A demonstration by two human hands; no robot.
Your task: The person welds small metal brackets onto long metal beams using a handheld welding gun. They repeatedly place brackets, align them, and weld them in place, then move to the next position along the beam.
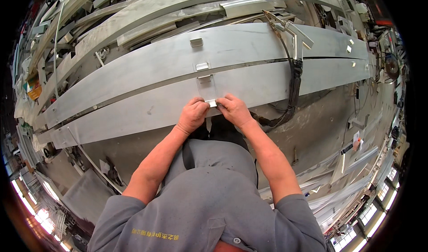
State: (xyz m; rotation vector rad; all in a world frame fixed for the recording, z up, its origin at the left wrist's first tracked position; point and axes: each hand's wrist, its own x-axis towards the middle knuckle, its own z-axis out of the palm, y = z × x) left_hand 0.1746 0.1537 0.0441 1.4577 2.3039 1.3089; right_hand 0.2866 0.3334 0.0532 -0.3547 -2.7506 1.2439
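My left hand (194,113) and my right hand (235,110) meet at the near edge of a long grey metal plate (263,80). Between their fingertips a small silver metal bracket (212,103) rests at that edge, pinched from both sides. Just beyond it, on the same plate, stands a similar bracket (204,79). A second long plate (151,55) lies parallel behind, carrying a bracket (202,66) at its near edge and another bracket (196,42) at its far edge. Faint lines run across the near plate between its two brackets.
To the right, a welding torch (278,23) sits on a metal holder (298,42), its black sleeved cable (294,84) draping over the near plate toward my right side. Long metal bars (133,13) are stacked behind the plates. A thin rod (93,160) leans at the near left.
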